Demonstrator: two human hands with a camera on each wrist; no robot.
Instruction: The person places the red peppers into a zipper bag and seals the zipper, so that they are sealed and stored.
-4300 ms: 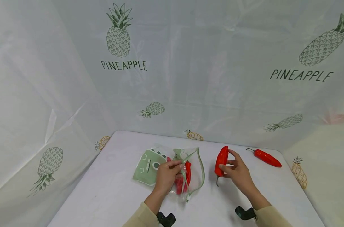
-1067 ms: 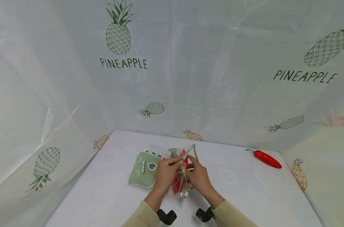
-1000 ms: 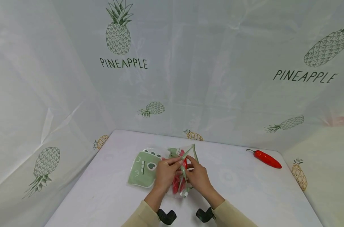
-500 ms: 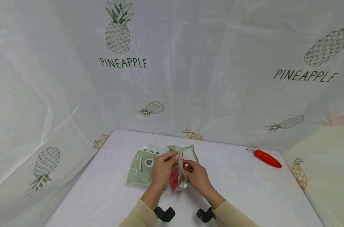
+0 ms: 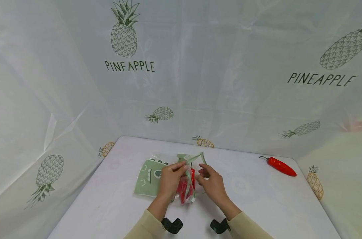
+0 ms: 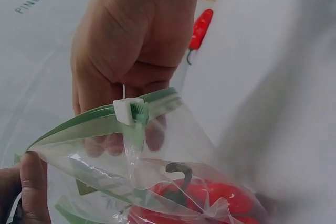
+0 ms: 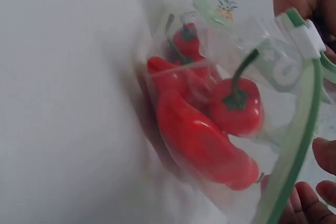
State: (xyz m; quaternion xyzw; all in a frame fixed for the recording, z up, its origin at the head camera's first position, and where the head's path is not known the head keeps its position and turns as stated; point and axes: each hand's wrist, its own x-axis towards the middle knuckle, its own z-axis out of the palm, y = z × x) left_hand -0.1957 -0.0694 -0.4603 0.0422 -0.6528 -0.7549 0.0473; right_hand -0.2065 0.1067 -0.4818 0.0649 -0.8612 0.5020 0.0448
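In the head view my left hand (image 5: 169,181) pinches the green rim of a clear zip bag (image 5: 189,191). My right hand (image 5: 214,186) is just right of the bag, fingers apart, gripping nothing. Several red peppers lie inside; the right wrist view shows a long pepper (image 7: 202,137) and a rounder one (image 7: 239,108) with a green stem. There a white slider (image 7: 308,38) sits on the rim, and fingertips (image 7: 310,203) of my right hand show by the rim. In the left wrist view my left thumb (image 6: 34,184) presses the rim, with my right hand (image 6: 128,40) across the bag.
A green flat piece with a cartoon face (image 5: 148,181) lies left of the bag, partly behind my left hand. One red pepper (image 5: 280,166) rests at the table's right. A white tabletop (image 5: 109,199) stands before a pineapple-print sheet (image 5: 213,83).
The pepper my right hand gripped earlier has left that hand. The hand moved left to the bag, then drew slightly back right with fingers parted. The bag and my left hand shifted slightly left.
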